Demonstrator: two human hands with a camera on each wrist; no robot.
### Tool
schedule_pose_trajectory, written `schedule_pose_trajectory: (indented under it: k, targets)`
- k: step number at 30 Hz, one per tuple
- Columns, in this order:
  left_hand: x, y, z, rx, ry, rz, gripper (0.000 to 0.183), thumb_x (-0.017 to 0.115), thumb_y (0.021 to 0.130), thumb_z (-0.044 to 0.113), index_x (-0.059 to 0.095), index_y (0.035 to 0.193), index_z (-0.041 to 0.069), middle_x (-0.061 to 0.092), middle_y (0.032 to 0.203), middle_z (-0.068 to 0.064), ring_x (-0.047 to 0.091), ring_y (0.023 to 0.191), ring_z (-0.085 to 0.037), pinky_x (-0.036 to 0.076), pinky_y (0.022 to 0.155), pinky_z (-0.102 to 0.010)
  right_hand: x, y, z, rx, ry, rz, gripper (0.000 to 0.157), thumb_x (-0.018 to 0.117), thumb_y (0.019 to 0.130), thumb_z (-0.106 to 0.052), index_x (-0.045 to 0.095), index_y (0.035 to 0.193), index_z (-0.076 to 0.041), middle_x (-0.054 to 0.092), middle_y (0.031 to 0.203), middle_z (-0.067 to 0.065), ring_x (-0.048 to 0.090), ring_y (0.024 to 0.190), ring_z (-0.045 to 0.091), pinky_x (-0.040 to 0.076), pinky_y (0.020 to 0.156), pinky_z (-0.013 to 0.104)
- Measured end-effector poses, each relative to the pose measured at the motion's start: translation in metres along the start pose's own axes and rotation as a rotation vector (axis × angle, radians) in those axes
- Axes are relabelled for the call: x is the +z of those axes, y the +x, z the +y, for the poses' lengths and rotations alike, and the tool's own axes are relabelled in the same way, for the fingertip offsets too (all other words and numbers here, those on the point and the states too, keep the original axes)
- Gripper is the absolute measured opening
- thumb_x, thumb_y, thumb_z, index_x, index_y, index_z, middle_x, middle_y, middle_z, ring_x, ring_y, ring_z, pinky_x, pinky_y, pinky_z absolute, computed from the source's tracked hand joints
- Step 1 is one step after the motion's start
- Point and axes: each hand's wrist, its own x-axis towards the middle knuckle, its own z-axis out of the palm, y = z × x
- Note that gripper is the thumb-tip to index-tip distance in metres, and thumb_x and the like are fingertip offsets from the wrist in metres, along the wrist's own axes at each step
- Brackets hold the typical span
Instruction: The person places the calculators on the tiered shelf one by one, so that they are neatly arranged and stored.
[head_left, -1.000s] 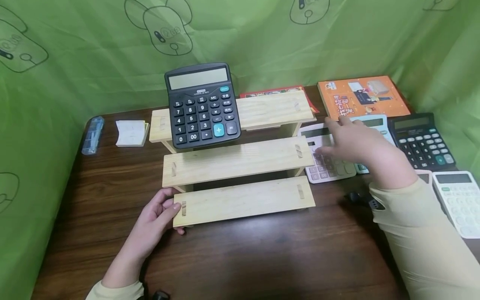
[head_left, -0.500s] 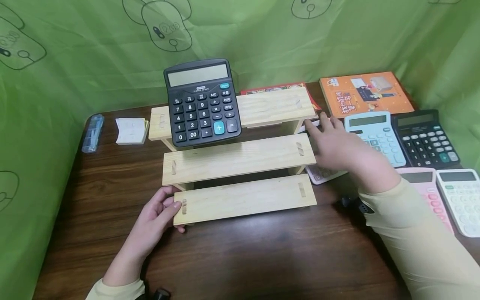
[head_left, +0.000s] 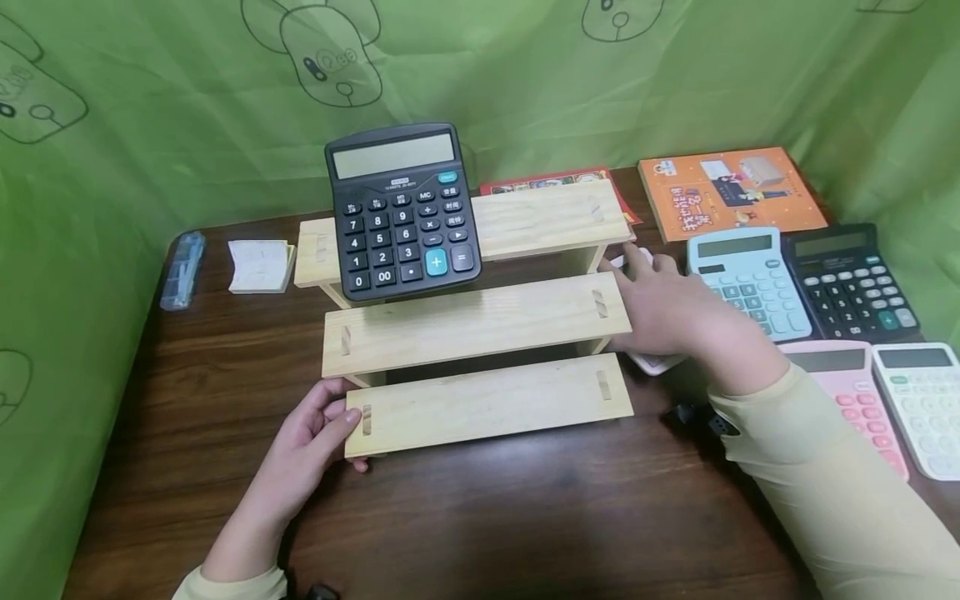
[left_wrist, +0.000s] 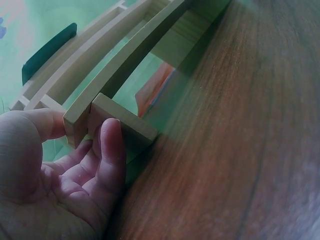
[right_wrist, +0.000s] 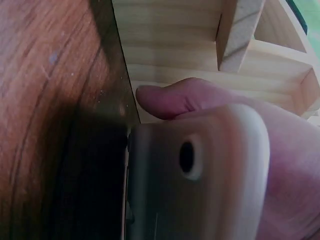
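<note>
A three-step wooden stand (head_left: pixel 480 404) stands mid-table, with a large black calculator (head_left: pixel 408 212) leaning on its top step. My left hand (head_left: pixel 318 433) grips the left end of the lowest step, thumb on top and fingers underneath; the left wrist view shows this hand (left_wrist: pixel 75 170) at the board's corner. Beside the stand's right end, my right hand (head_left: pixel 671 312) holds a pale calculator (head_left: pixel 654 364), mostly hidden beneath it. In the right wrist view the calculator's rounded end (right_wrist: pixel 225 165) is close up, with the thumb (right_wrist: pixel 165 100) against the wooden side behind.
Right of that hand lie a light blue calculator (head_left: pixel 750 283), another black one (head_left: pixel 851 283), a pink one (head_left: pixel 862 392) and a white one (head_left: pixel 918 408). An orange book (head_left: pixel 735 192) lies behind them. Sticky notes (head_left: pixel 258 267) and a clear blue case (head_left: pixel 182 271) are at the left.
My right hand has moved left from above the calculators and down to the pale one beside the stand, taking hold of it. The left hand has stayed on the lowest step.
</note>
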Motion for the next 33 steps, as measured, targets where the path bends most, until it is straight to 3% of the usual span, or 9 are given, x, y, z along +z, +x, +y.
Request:
schedule_pose_trajectory:
  k: [7,12,15,20,23,30,33]
  targets:
    - [0.0,-0.001,-0.003,-0.002,-0.02,-0.002,0.027,0.045,0.103,0.007,0.037,0.127,-0.002,0.062,0.104,-0.025,0.065,0.076,-0.025,0.056,0.052,-0.046,-0.001,-0.005,0.001,0.011,-0.015,-0.014,0.091,0.068,0.072,-0.057,0.034,0.148,-0.018,0.021,0.151,0.023,0.035,0.115,0.047,0.045,0.067,0.059]
    - [0.001,0.0,-0.003,-0.019,-0.011,0.008,0.028,0.047,0.103,0.01,0.038,0.127,0.0,0.062,0.103,-0.024,0.064,0.076,-0.027,0.056,0.053,-0.049,-0.01,-0.009,0.006,-0.004,0.016,-0.001,0.104,0.068,0.07,-0.066,0.026,0.153,-0.021,0.02,0.151,0.02,0.037,0.114,0.047,0.046,0.057,0.048]
    - [0.001,0.0,-0.001,-0.021,-0.002,0.011,0.029,0.047,0.103,0.011,0.038,0.127,-0.001,0.062,0.103,-0.025,0.063,0.075,-0.028,0.055,0.053,-0.05,-0.018,-0.013,0.009,-0.001,0.042,0.007,0.114,0.063,0.068,-0.079,0.016,0.156,-0.024,0.015,0.154,0.021,0.033,0.12,0.052,0.048,0.06,0.054]
    - [0.001,0.0,0.0,0.0,-0.002,0.003,0.028,0.046,0.103,0.008,0.037,0.127,-0.003,0.061,0.102,-0.026,0.063,0.074,-0.027,0.056,0.052,-0.047,-0.028,-0.017,0.013,0.014,0.085,0.052,0.118,0.053,0.065,-0.089,0.019,0.155,-0.021,0.008,0.157,0.021,0.028,0.123,0.054,0.048,0.062,0.056]
    - [0.0,0.0,0.001,0.01,-0.003,0.001,0.027,0.045,0.103,0.007,0.037,0.126,-0.003,0.062,0.101,-0.025,0.064,0.074,-0.026,0.056,0.052,-0.046,-0.032,-0.019,0.013,0.018,0.098,0.083,0.117,0.053,0.065,-0.088,0.023,0.153,-0.017,0.009,0.157,0.02,0.029,0.121,0.053,0.047,0.061,0.053]
    - [0.0,-0.001,0.002,0.01,-0.011,-0.003,0.026,0.045,0.103,0.007,0.038,0.126,-0.002,0.062,0.102,-0.025,0.064,0.075,-0.025,0.056,0.052,-0.045,-0.039,-0.023,0.009,0.077,0.094,0.192,0.114,0.056,0.073,-0.08,0.009,0.157,-0.019,0.007,0.157,0.022,0.024,0.126,0.061,0.04,0.076,0.072]
    - [0.0,-0.001,0.002,0.014,-0.014,-0.008,0.026,0.045,0.103,0.007,0.037,0.126,-0.003,0.062,0.103,-0.025,0.064,0.076,-0.025,0.056,0.052,-0.045,-0.043,-0.024,0.009,0.097,0.118,0.217,0.111,0.063,0.075,-0.07,0.006,0.157,-0.021,0.005,0.157,0.022,0.022,0.127,0.062,0.039,0.075,0.073]
